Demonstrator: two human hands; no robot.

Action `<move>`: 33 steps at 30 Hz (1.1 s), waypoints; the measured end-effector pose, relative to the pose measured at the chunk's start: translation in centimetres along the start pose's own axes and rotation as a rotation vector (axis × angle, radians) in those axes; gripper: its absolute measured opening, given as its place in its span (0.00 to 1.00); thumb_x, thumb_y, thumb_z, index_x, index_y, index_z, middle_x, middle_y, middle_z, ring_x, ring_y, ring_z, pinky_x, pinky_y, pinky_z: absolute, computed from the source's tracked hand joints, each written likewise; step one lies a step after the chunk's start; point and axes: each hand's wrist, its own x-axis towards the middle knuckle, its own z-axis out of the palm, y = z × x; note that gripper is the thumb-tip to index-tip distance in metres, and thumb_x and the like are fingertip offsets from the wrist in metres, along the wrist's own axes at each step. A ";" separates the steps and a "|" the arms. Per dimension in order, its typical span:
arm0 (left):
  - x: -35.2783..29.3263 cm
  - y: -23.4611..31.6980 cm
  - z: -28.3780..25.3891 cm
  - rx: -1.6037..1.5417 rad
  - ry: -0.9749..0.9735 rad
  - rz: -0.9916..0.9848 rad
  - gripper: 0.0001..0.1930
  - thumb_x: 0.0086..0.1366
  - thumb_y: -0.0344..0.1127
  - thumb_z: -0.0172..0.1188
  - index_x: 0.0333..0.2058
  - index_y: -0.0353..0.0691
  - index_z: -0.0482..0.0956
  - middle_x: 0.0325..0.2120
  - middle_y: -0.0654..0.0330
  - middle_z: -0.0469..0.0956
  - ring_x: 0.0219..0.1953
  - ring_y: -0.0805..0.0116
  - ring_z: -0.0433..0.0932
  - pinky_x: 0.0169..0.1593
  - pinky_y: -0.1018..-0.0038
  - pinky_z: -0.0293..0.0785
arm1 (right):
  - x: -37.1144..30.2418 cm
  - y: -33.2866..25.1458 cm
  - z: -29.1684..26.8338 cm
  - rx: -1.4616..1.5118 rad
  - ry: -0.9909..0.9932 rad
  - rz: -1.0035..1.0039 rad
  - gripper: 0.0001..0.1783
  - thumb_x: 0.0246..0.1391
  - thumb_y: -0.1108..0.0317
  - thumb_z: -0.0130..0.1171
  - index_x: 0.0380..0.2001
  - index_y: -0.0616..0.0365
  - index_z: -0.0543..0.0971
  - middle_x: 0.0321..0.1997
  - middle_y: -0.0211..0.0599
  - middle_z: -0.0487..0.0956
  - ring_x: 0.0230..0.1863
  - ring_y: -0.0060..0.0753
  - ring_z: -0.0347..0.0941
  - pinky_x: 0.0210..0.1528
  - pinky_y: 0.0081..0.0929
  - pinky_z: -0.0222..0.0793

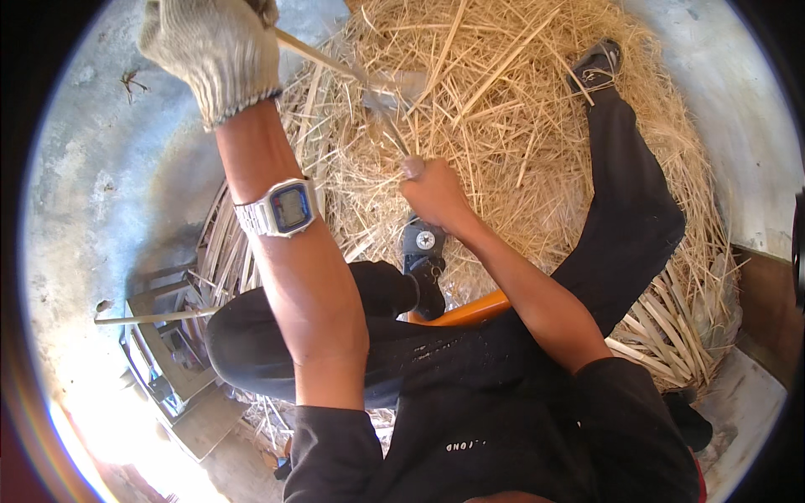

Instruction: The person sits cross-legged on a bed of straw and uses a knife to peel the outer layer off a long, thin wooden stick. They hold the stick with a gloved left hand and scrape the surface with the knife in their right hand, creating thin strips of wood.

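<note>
My left hand (214, 54), in a knitted off-white work glove, is raised at the upper left. It is closed around a pale split strip (312, 54), which looks like bamboo and slants down to the right. In front of me, my bare right hand (436, 195) is wrapped round the handle of a knife (392, 128). The knife's narrow blade points up and left and meets the strip near its lower end. Motion blur there hides the exact contact. A silver digital watch (289, 207) sits on my left wrist.
A big heap of straw-coloured shavings (520, 109) covers the floor between my legs. Bundled split strips (671, 335) lie at the right. An orange bar (465, 312) runs beneath my right forearm. To the left stand a wooden frame (172, 360) and a thin stick (155, 317).
</note>
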 end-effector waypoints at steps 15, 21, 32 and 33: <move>-0.7 0.1 1.2 -0.135 -0.208 -0.014 0.19 0.68 0.39 0.58 0.17 0.53 0.65 0.08 0.76 0.53 0.08 0.81 0.48 0.12 0.78 0.43 | -2.2 -1.0 -1.3 0.016 0.015 -0.042 0.10 0.47 0.69 0.60 0.28 0.68 0.76 0.21 0.48 0.77 0.21 0.38 0.74 0.25 0.39 0.69; 0.8 -0.6 0.8 -0.176 -0.267 -0.112 0.16 0.68 0.40 0.58 0.20 0.52 0.68 0.08 0.75 0.53 0.08 0.80 0.49 0.12 0.77 0.44 | 1.3 -0.3 -4.8 0.135 -0.164 0.404 0.07 0.48 0.72 0.56 0.25 0.66 0.72 0.15 0.39 0.71 0.19 0.32 0.71 0.20 0.37 0.65; 0.4 -1.6 2.9 -0.091 -0.346 -0.111 0.21 0.64 0.28 0.55 0.13 0.46 0.60 0.08 0.70 0.52 0.10 0.77 0.47 0.17 0.74 0.46 | 2.0 -2.1 -2.8 0.089 -0.140 -0.008 0.03 0.49 0.75 0.57 0.26 0.65 0.75 0.12 0.35 0.69 0.10 0.28 0.67 0.11 0.31 0.61; 0.1 -2.7 1.7 -0.111 -0.330 -0.106 0.21 0.64 0.28 0.54 0.13 0.47 0.60 0.08 0.70 0.52 0.10 0.77 0.47 0.17 0.74 0.45 | 2.1 -2.8 -3.4 0.140 -0.159 0.018 0.05 0.49 0.74 0.58 0.26 0.66 0.75 0.12 0.36 0.69 0.10 0.29 0.67 0.12 0.31 0.62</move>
